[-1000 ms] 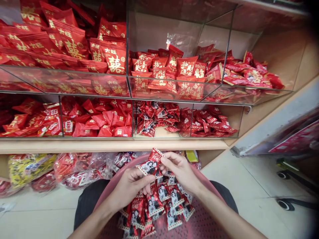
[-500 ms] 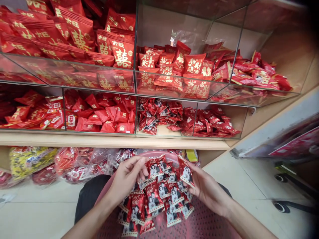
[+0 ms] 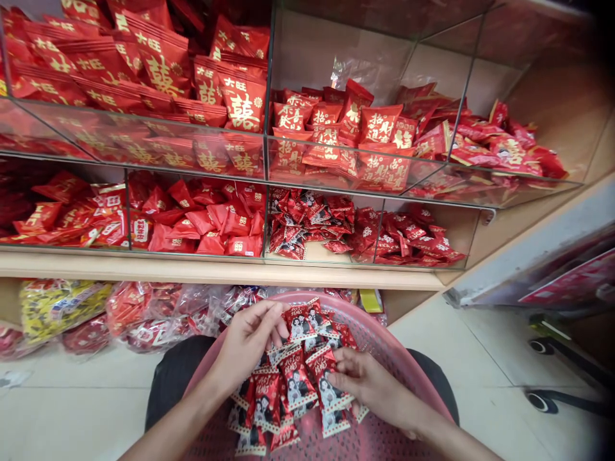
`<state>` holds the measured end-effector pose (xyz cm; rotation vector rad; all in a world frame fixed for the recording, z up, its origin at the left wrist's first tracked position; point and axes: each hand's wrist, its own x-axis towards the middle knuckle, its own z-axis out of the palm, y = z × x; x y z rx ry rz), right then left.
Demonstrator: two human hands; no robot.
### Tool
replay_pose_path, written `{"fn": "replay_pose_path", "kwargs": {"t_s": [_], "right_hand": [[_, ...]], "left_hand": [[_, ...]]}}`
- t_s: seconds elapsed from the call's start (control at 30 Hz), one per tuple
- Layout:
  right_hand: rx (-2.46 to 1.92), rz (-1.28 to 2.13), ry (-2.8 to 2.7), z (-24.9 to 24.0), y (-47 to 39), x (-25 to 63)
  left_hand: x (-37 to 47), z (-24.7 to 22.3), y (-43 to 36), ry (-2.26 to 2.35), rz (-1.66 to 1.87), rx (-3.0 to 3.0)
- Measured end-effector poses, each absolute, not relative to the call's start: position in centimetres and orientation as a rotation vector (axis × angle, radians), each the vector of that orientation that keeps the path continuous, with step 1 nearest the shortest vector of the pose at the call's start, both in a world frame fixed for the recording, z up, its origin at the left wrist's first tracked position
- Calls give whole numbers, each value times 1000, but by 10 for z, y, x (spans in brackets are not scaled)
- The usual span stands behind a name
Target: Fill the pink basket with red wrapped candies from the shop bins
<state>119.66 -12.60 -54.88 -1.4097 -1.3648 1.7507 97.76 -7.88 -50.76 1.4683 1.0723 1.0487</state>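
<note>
A pink perforated plastic basket (image 3: 413, 358) sits between my knees with a pile of small red candy packets (image 3: 266, 400) in it. The packets carry a black-and-white couple print and dotted pale ends. My right hand (image 3: 379, 387) pinches one candy packet (image 3: 329, 378) by its right side, low over the pile. At the pile's upper left, my left hand (image 3: 252, 342) is closed, with thumb and fingers curled against the packets' edge. Whatever lies between those fingertips is hidden.
Ahead stands a wooden shelf (image 3: 192, 272) with glass-fronted compartments of red packets (image 3: 243, 102). Beneath it lie plastic bags of sweets, one yellow bag (image 3: 62, 307) among them. A chair's caster (image 3: 542, 400) stands on the tiled floor at right.
My right hand has moved down and left from the basket's far right side, the packet now lower over the pile. My left hand has hardly moved. The view has shifted slightly.
</note>
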Motion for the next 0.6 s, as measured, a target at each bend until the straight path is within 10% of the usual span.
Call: {"fn": "replay_pose_path", "kwargs": {"t_s": [0.6], "right_hand": [[-1566, 1797, -862, -551, -123, 1182]], "left_hand": [[976, -508, -78, 1047, 1042, 1471]]}}
